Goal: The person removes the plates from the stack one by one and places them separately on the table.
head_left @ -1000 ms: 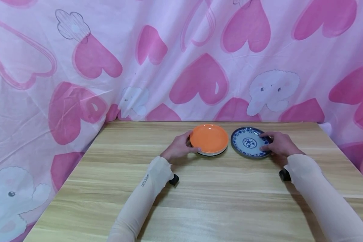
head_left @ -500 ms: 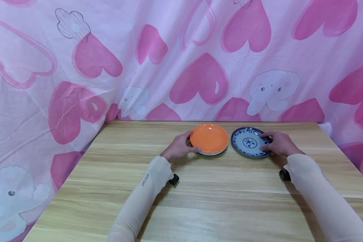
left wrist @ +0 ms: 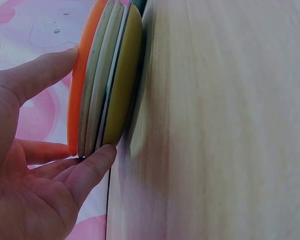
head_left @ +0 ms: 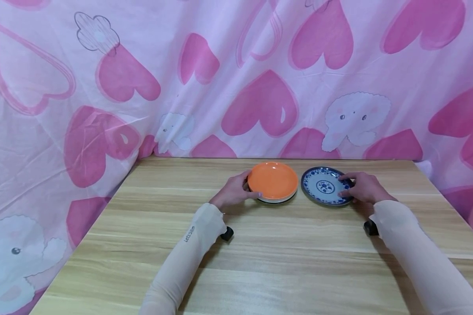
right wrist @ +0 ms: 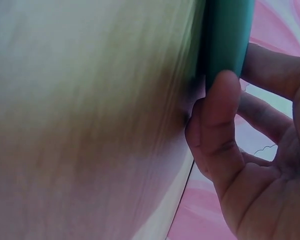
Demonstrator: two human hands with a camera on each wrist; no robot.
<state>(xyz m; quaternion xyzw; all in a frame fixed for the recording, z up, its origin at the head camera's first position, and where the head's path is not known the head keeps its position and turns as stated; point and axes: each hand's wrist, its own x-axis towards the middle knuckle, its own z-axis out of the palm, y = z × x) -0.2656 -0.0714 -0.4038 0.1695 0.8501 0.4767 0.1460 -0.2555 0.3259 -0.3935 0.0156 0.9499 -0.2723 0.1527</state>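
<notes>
On the far part of the table stands a stack of plates (left wrist: 97, 85), topped by an orange plate (head_left: 273, 180). Pale plates and a yellow-sided bottom one show below it in the left wrist view. My left hand (head_left: 234, 190) grips the stack's left edge, thumb at the orange rim and other fingers along the side. To the right is a blue-and-white floral plate (head_left: 323, 186); its outer side looks teal (right wrist: 231, 35) in the right wrist view. My right hand (head_left: 364, 187) pinches its right rim, some fingertips under the edge and others on the upper face.
The wood-grain table (head_left: 284, 262) reaches back to a pink curtain (head_left: 260, 52) printed with hearts. A narrow gap separates the stack from the floral plate. Black wrist straps (head_left: 227, 234) show under the pale sleeves (head_left: 189, 258).
</notes>
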